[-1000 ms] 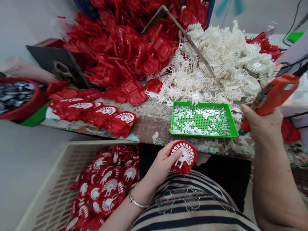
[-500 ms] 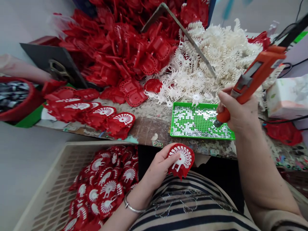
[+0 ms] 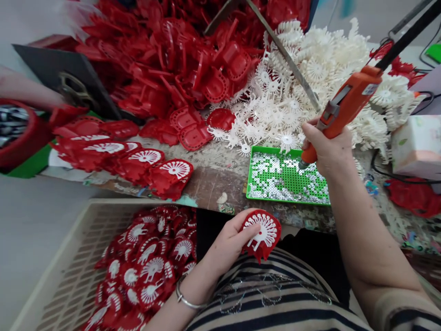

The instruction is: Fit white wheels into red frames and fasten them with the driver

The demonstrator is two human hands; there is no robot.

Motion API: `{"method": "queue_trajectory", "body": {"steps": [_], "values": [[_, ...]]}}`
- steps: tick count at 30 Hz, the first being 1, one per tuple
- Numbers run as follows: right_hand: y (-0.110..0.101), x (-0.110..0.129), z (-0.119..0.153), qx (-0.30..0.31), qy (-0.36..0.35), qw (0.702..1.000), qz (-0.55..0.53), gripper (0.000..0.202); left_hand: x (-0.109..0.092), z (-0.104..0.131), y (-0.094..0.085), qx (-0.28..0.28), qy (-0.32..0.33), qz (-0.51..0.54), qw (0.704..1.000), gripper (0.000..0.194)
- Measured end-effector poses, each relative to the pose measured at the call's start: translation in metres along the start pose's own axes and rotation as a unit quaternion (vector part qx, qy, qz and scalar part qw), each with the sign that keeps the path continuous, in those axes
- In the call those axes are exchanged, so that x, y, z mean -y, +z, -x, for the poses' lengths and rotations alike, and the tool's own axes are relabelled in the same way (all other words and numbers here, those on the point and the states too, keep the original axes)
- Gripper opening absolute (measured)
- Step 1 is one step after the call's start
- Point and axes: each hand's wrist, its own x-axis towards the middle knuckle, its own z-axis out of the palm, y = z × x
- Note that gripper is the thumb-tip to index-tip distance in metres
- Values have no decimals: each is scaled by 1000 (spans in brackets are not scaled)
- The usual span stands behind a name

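Observation:
In my left hand (image 3: 234,236), thumb on top, is a red plastic part (image 3: 275,225) with a white fan-shaped piece (image 3: 267,231) lying on its face. I hold it low, in front of the striped shirt. My right hand (image 3: 330,147) is wrapped round an orange electric screwdriver (image 3: 347,103), its tip tilted down to the left. That tip is over the back right of a green perforated tray (image 3: 248,177), where many small silvery washer-like pieces (image 3: 267,186) lie scattered. Whether the tip touches a piece I cannot tell.
Behind the tray are heaps of red parts (image 3: 155,69) and white toothed pieces (image 3: 275,105). A row of assembled parts (image 3: 172,172) lies on the bench's left. Below stands a crate (image 3: 69,257) of similar parts. A metal bar (image 3: 285,55) slants over the heaps; a tissue box (image 3: 418,142) is at right.
My right hand has moved the screwdriver left and up in the view, lifting its tip from the tray's front right toward the back. My left hand stays nearly still with the red part.

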Motion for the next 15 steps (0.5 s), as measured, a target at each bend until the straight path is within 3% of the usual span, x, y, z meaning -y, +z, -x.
{"method": "queue_trajectory", "body": {"steps": [8,15], "values": [[0,-5,-2,-6,-16,1000,-5,21,-1,-2,0,-7,-22,6,1000,44],[-1,-7,-4,-8,-15,1000,-10,22,-7,-2,0,-8,-9,-47,999,36]]}}
